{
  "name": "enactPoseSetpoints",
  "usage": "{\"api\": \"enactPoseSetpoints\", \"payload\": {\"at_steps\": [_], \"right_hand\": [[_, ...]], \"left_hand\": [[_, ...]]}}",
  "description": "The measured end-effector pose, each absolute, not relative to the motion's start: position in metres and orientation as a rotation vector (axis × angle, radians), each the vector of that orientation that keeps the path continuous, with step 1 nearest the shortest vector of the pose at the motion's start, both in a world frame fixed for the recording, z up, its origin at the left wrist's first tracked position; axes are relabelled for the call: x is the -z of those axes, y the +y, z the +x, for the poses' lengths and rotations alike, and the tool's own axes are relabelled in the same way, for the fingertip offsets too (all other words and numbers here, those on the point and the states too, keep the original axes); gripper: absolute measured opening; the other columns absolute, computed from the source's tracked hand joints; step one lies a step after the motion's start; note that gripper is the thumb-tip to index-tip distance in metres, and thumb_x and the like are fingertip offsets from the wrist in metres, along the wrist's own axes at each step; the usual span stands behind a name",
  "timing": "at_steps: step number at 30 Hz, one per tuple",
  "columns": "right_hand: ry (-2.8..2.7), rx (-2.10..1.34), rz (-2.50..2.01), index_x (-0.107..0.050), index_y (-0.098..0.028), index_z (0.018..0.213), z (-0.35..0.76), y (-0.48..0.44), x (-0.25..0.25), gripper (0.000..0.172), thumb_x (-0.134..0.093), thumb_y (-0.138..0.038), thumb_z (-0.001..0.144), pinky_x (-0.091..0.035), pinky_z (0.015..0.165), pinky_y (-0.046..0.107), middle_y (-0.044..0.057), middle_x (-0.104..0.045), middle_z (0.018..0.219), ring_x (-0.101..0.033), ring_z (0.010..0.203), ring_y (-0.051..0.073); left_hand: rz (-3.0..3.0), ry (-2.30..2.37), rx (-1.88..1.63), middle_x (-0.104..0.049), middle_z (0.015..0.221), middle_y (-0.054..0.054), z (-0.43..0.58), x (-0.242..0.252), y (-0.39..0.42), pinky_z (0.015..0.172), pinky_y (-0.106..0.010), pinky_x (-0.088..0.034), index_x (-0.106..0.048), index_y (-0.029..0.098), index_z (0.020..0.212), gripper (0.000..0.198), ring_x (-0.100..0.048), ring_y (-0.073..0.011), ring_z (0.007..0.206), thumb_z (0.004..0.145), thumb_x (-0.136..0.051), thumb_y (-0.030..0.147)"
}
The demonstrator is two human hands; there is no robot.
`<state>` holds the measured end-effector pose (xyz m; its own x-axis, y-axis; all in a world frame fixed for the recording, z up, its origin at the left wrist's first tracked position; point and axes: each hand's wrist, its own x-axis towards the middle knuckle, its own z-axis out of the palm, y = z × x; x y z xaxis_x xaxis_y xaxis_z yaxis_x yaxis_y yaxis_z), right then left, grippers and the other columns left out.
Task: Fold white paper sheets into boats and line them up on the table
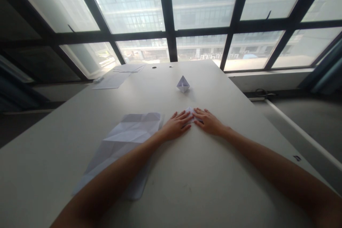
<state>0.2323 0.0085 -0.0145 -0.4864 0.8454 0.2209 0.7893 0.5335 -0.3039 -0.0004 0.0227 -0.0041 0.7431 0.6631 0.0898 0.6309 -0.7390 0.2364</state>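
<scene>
A small piece of folded white paper [190,109] lies on the table, mostly covered by my fingers; only its pointed top and a bit of its middle show. My left hand [177,124] rests flat on its left side, fingers stretched out. From the right, my right hand [208,120] presses on it in the same way, fingers spread and flat. Just beyond my hands stands a folded paper boat [183,84] with a pointed peak. Under and beside my left forearm is a creased white sheet [133,128], partly hidden by the arm.
The white table [213,171] runs away from me toward large windows [200,0]. Several loose white sheets [113,80] lie at its far left. A small dark mark [297,158] sits near the right edge. Blue curtains [324,69] hang at both sides.
</scene>
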Motion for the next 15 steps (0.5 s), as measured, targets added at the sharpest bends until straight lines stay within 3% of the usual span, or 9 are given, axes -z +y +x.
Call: {"api": "enactPoseSetpoints", "payload": {"at_steps": [11, 15], "right_hand": [[-2.418, -0.220, -1.358, -0.048, -0.018, 0.146, 0.2334, 0.0098, 0.0150, 0.053, -0.046, -0.040, 0.098, -0.025, 0.119, 0.048, 0.013, -0.041, 0.154, -0.035, 0.145, 0.025], [-2.420, -0.226, -1.350, -0.048, -0.018, 0.145, 0.2332, 0.0087, 0.0146, 0.052, -0.045, -0.040, 0.099, -0.025, 0.119, 0.048, 0.013, -0.041, 0.154, -0.035, 0.145, 0.025]], "left_hand": [[2.686, 1.273, -0.323, -0.029, 0.161, -0.011, 0.0007, 0.0126, 0.0249, 0.123, -0.042, -0.016, -0.028, 0.015, 0.156, 0.063, -0.023, -0.0219, 0.150, 0.102, -0.030, 0.049], [2.685, 1.290, -0.319, -0.029, 0.161, -0.012, 0.0001, 0.0144, 0.0259, 0.122, -0.041, -0.017, -0.028, 0.015, 0.155, 0.064, -0.023, -0.0217, 0.150, 0.102, -0.030, 0.049]]}}
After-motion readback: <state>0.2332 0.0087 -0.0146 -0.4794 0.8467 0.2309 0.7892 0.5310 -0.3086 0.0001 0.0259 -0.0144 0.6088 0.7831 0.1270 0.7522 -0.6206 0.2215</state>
